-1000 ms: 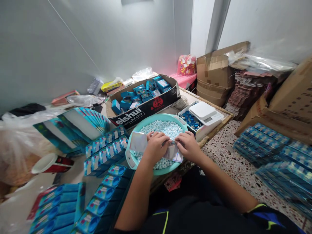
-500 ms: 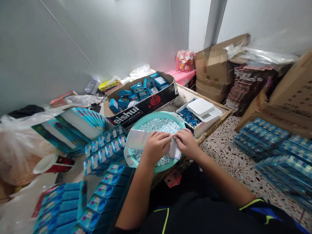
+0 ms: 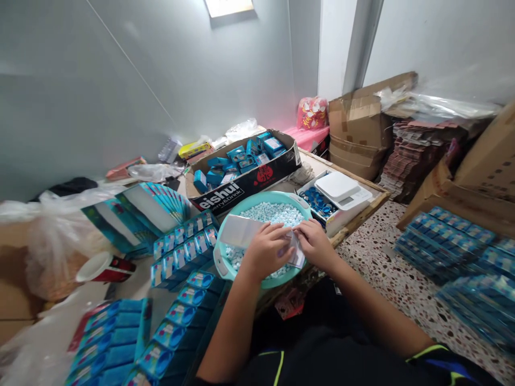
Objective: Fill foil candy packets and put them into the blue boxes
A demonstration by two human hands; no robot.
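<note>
A wide aqua basin (image 3: 222, 268) holds many small pale-blue pellets (image 3: 277, 212). Over it lies a shiny, flat plastic sheet or sleeve (image 3: 240, 230), whose right end shows between my hands. My left hand (image 3: 269, 249) is closed on the sheet from above, its fingers pointing right. My right hand (image 3: 314, 241) pinches at the sheet's right part, fingertips close to those of my left hand. Whether a small item sits between the fingertips is hidden.
Behind the basin stands a black carton (image 3: 249, 185) of blue boxes. A white scale (image 3: 341, 190) sits to the right beside blue caps (image 3: 317, 201). Rows of blue boxes (image 3: 185, 249), fanned cards (image 3: 132, 212) and a red cup (image 3: 107, 268) are on the left.
The whole view has shifted, so the scene sits lower and further right, with a ceiling light now showing. My left fingers have bent slightly over the sheet.
</note>
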